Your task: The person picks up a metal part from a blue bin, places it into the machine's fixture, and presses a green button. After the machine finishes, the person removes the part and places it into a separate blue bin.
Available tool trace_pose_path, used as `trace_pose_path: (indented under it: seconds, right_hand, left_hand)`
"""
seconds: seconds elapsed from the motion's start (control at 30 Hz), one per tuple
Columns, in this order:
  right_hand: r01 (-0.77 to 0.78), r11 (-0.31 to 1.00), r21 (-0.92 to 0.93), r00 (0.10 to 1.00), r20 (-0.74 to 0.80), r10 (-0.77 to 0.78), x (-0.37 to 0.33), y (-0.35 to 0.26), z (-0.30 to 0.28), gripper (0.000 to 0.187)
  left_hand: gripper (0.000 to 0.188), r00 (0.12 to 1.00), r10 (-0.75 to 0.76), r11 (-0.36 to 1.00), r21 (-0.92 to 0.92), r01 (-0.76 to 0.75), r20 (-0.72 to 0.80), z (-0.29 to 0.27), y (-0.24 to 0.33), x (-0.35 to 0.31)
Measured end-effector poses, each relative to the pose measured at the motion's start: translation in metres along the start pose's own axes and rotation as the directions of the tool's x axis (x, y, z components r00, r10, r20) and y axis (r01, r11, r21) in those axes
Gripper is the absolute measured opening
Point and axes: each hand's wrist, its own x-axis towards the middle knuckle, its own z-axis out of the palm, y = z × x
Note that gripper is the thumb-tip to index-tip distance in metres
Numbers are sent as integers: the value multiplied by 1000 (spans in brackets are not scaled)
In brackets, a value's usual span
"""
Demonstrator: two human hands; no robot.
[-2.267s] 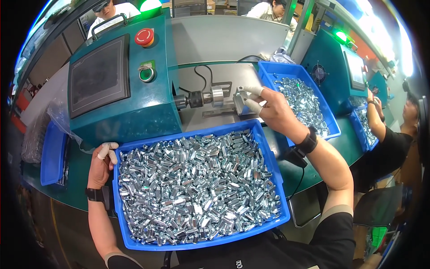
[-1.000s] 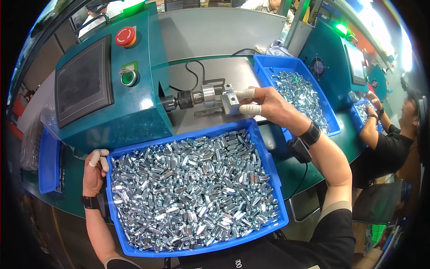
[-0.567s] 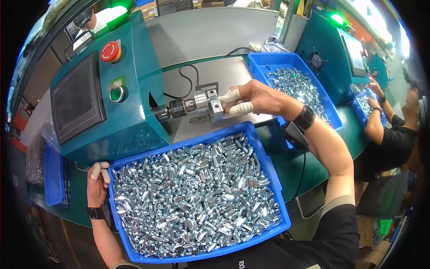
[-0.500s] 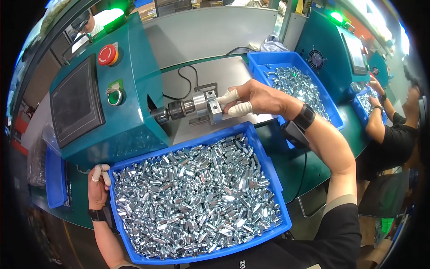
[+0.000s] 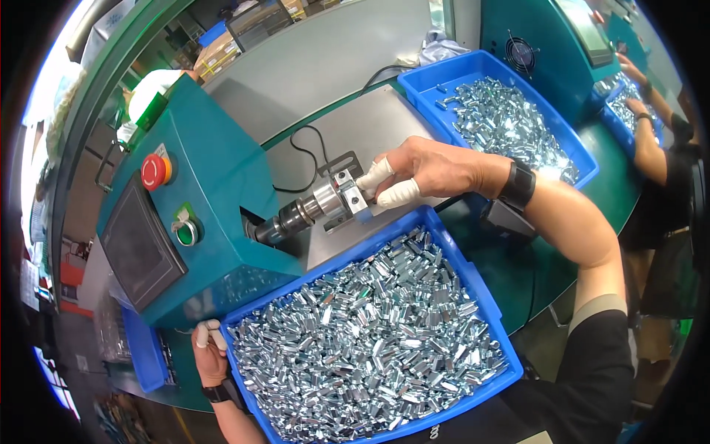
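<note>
My right hand [image 5: 444, 174], white covers on its fingertips, closes at the outer end of a metal block fixture [image 5: 353, 194]. Anything between thumb and fingers there is hidden. In line with that block is a dark drill-type chuck [image 5: 294, 217], coming out of a teal machine [image 5: 222, 152]. Below, a large blue bin [image 5: 484, 296] is heaped with small shiny hexagonal metal pieces [image 5: 370, 333]. Against its far left corner my left hand [image 5: 211, 355] has its covered fingers curled; what they hold, if anything, does not show.
Beyond my right wrist a second blue bin [image 5: 573, 148] holds more metal pieces. The machine carries a red stop button [image 5: 154, 172], a green button [image 5: 185, 232] and a dark screen [image 5: 140, 244]. A black cable [image 5: 307, 133] loops over the metal plate. At right a co-worker's hands [image 5: 634, 89] reach into another bin.
My view has turned, so the machine and bins sit differently in it. Both hands stay at the same places, the right at the fixture and the left at the bin's corner.
</note>
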Motion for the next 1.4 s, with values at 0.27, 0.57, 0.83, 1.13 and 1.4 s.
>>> trace_pose_path:
  seconds: [0.27, 0.57, 0.83, 1.13, 1.4]
  right_hand:
    - [6, 1000, -13, 1000, 22, -6, 3, 2, 1, 43]
    - [0, 1000, -4, 1000, 12, 0, 2, 4, -2, 42]
    - [-134, 987, 91, 989, -44, 138, -4, -1, -6, 42]
    - [-285, 940, -189, 898, -395, 193, -2, -17, -4, 45]
    - [-326, 590, -739, 886, -457, -83, 14, -48, 37, 41]
  left_hand:
    - [32, 1000, 3, 998, -59, -2, 14, -2, 0, 0]
    - [32, 1000, 2, 998, -58, 0, 23, -4, 1, 0]
    - [38, 998, 5, 999, -54, -1, 62, -2, 1, 0]
    - [38, 995, 26, 1000, -13, -25, 94, -2, 6, 2]
    - [39, 993, 46, 999, -7, -46, 110, 10, 11, -5]
